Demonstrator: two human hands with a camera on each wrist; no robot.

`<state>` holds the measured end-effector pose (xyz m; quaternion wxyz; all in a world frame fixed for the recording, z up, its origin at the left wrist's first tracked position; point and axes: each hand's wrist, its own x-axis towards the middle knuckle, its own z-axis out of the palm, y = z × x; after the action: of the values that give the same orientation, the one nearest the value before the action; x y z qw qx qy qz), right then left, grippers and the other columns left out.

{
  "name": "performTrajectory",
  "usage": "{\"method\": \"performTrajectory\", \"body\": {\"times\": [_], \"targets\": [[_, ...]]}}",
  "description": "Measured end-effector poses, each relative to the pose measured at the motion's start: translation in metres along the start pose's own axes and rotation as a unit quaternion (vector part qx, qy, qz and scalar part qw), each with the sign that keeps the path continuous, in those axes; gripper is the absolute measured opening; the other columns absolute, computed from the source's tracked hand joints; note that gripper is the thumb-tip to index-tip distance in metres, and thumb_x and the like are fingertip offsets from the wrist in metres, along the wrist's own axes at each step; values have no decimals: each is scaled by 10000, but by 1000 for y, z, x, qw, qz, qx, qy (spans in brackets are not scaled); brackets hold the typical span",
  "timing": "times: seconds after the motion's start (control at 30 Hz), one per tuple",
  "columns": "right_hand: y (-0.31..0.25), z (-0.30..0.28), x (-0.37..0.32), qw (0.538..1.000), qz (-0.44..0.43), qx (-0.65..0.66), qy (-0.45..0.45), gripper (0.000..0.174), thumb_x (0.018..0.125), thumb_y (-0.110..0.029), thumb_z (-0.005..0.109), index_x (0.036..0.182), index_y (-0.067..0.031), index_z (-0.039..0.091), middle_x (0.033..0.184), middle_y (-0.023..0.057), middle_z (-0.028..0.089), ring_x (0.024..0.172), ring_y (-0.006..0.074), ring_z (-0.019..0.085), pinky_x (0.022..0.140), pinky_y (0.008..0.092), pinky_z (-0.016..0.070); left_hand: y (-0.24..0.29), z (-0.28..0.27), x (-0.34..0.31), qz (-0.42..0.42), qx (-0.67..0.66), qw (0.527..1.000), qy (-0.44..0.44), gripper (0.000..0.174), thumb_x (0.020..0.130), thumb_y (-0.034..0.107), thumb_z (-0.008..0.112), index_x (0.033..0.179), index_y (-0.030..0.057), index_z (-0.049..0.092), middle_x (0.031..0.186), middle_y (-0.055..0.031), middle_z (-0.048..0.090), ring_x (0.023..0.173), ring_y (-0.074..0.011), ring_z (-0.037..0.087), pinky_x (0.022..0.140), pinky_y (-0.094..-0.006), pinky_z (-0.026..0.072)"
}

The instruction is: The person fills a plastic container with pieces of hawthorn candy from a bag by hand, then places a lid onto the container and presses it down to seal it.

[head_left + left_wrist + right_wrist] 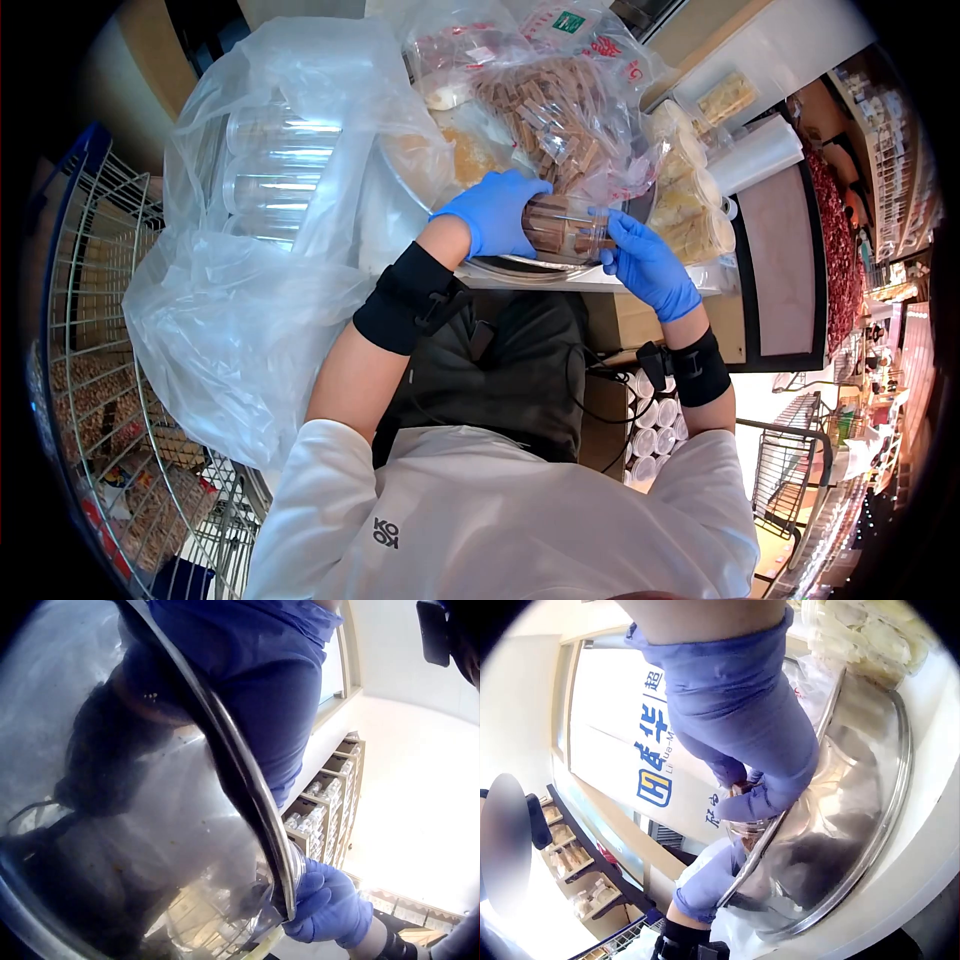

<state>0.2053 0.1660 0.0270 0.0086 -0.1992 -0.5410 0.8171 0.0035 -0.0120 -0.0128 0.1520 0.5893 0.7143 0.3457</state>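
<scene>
A clear plastic jar (565,228) packed with brown strips lies on its side over the front rim of a shiny steel basin (515,274). My blue-gloved left hand (495,215) grips the jar round one end. At the other end, my gloved right hand (650,262) pinches the rim between thumb and fingers. Behind the jar, an open clear bag (620,85) holds a heap of the same brown strips (555,110). The right wrist view shows the right hand's (742,735) curled fingers at the jar, beside the basin's rim.
Left of the basin, a plastic bag (215,300) covers several clear jars (280,180). Jars of pale yellow slices (690,190) and a plastic roll (755,155) stand at right. A wire shopping cart (95,300) borders the left; white-lidded jars (655,430) sit low at right.
</scene>
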Motion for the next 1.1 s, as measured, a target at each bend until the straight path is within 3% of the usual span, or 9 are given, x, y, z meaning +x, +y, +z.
{"method": "performTrajectory", "body": {"times": [0.1,0.3,0.47,0.67,0.8,0.87,0.97,1.1], "targets": [[-2,4,1,999,7,2,35,320,997,-203,576,1269,-35,560,1003,31,629,738,104,565,685,240,482,0,1,0,7,-1,1000,8,795,648,272,838,1361,145,509,1153,-204,584,1092,-405,570,983,-440,472],[-10,6,9,995,42,-90,-7,314,982,-201,597,1243,-29,569,958,15,619,718,94,554,685,240,489,0,1,0,15,-7,1000,11,786,644,261,836,1352,138,518,1135,-205,591,1080,-403,577,975,-436,474],[-1,5,9,990,20,-124,60,273,972,-164,599,1206,-24,574,967,59,667,659,78,544,639,220,478,2,-1,0,7,-6,1000,7,785,641,262,834,1351,136,523,1130,-203,594,1080,-402,577,972,-436,475],[-10,16,-5,977,0,-213,-4,242,994,-185,567,1175,-29,605,1044,86,674,719,97,591,680,244,509,0,1,0,11,-2,1000,11,786,641,264,832,1353,138,523,1141,-200,591,1089,-401,573,974,-439,473],[-12,20,-7,981,3,-195,-6,213,984,-172,573,1150,-46,614,1041,89,674,703,104,597,675,250,514,4,-2,-1,6,-1,1000,2,789,644,267,830,1358,138,520,1145,-201,588,1091,-403,570,976,-441,472],[-2,12,-4,995,-15,-88,42,204,968,-148,579,1139,-45,618,1045,88,678,689,117,602,669,261,523,2,0,-1,4,5,1000,13,792,644,264,828,1362,137,518,1141,-201,585,1085,-405,570,975,-444,471],[2,9,-6,985,-18,-164,58,204,951,-126,582,1127,-30,614,1029,89,685,678,132,606,660,268,525,1,2,-1,3,10,1000,14,804,642,263,830,1370,137,511,1146,-201,581,1088,-406,566,980,-444,469],[4,16,-9,981,-50,-172,76,193,950,-125,581,1108,-20,614,1009,88,691,666,141,608,647,270,524,4,-1,-2,2,5,1000,5,812,642,264,831,1375,138,505,1161,-201,577,1104,-404,559,989,-441,464]]}}
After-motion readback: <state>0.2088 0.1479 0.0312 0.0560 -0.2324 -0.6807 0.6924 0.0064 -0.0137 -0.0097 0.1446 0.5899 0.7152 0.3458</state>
